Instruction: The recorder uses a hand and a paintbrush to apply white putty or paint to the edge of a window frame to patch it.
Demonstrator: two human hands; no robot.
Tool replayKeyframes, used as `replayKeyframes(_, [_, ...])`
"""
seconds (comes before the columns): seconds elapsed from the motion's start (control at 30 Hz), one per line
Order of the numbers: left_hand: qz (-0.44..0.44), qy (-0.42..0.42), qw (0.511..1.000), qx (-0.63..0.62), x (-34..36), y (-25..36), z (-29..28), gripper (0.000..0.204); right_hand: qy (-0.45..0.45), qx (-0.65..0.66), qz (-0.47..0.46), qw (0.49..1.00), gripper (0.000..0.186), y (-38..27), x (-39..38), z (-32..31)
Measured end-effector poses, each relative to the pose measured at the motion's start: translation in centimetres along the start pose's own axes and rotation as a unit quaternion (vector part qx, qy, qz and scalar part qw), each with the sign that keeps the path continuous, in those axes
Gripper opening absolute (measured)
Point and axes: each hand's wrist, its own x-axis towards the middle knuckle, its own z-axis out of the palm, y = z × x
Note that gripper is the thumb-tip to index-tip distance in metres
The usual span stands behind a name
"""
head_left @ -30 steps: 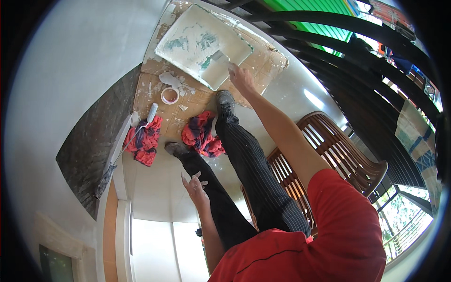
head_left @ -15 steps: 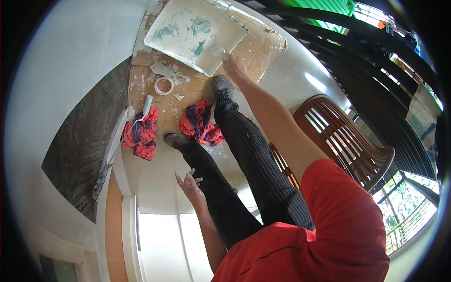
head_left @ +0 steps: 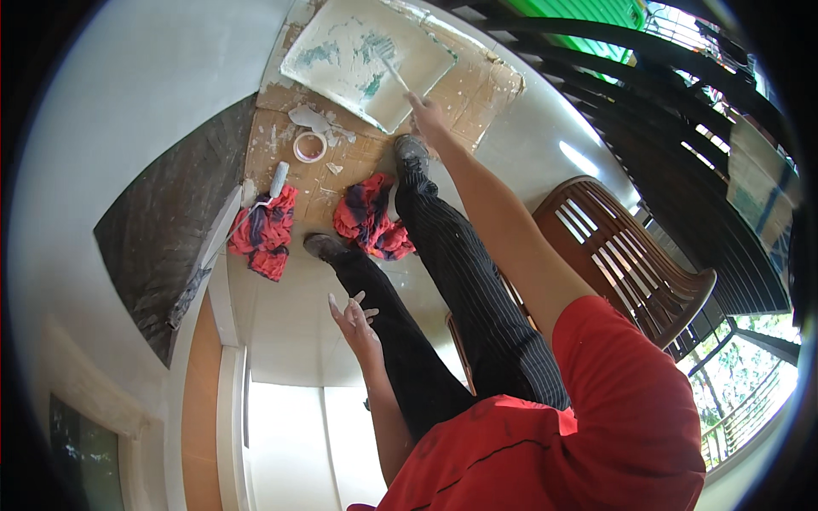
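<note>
My right hand (head_left: 426,115) grips the handle of a paint brush (head_left: 392,68), whose bristles rest in the white paint tray (head_left: 338,89) streaked with pale and green paint. My left hand (head_left: 355,328) hangs over my leg with paint-smeared fingers apart and holding nothing. The tray lies on paint-spattered cardboard (head_left: 477,94), near a tape roll (head_left: 309,137) and white scraps (head_left: 308,117). A paint roller (head_left: 279,177) with a long wire frame lies on a red and dark cloth (head_left: 264,238).
A second red cloth (head_left: 371,221) lies between my feet. A slatted wooden bench (head_left: 613,255) stands at my right, below black bars (head_left: 665,77). A white wall (head_left: 102,136) with a dark panel (head_left: 162,221) is at my left.
The brush has moved up and left within the tray, so more of its handle shows. My left hand remains held apart with its fingers spread.
</note>
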Motion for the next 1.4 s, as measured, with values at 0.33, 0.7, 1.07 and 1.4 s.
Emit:
replayKeyframes(0.33, [0.080, 0.013, 0.996, -0.034, -2.1, 4.3, -4.2, 0.058, -0.091, 0.105, 0.112, 0.984, 0.041, -3.6, -9.0, -1.9])
replayKeyframes(0.7, [0.161, 0.026, 0.983, -0.088, -3.4, 4.7, -8.3, 0.057, -0.005, 0.273, 0.118, 0.955, 0.030, -7.5, -18.7, -2.3])
replayKeyframes(1.07, [0.174, 0.070, 0.971, -0.149, -5.6, 2.5, -12.6, 0.054, -0.191, 0.298, 0.029, 0.935, 0.029, -18.0, -35.6, 6.3])
replayKeyframes(1.4, [0.151, 0.099, 0.964, -0.194, -7.3, 1.6, -15.0, 0.054, -0.013, -0.242, -0.483, 0.841, 0.027, -27.8, -45.2, 11.7])
